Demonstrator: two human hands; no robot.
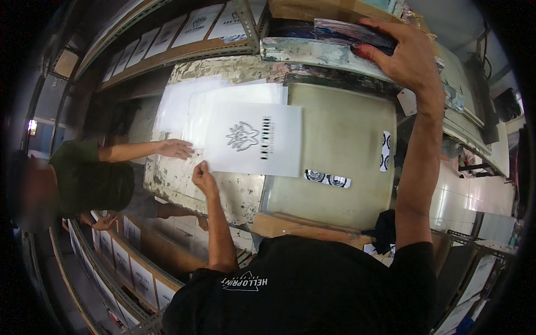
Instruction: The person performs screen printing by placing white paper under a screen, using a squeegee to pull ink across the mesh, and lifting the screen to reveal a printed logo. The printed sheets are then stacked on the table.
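Note:
My left hand pinches the near left corner of a white sheet, which bears a dark printed emblem and a bar of lettering. That sheet overlaps a greenish flat panel. At the far right, my right hand reaches up and is closed around an ink-stained squeegee; its fingertips are smeared with dark red. The squeegee lies along a paint-spattered frame bar. From the left, a co-worker's hand stretches over the table close to the sheet.
More white sheets lie on the worn table. Two patterned strips rest on the panel. Racks of printed sheets stand at the far left and near left. A dark cloth is beside the panel's near right corner.

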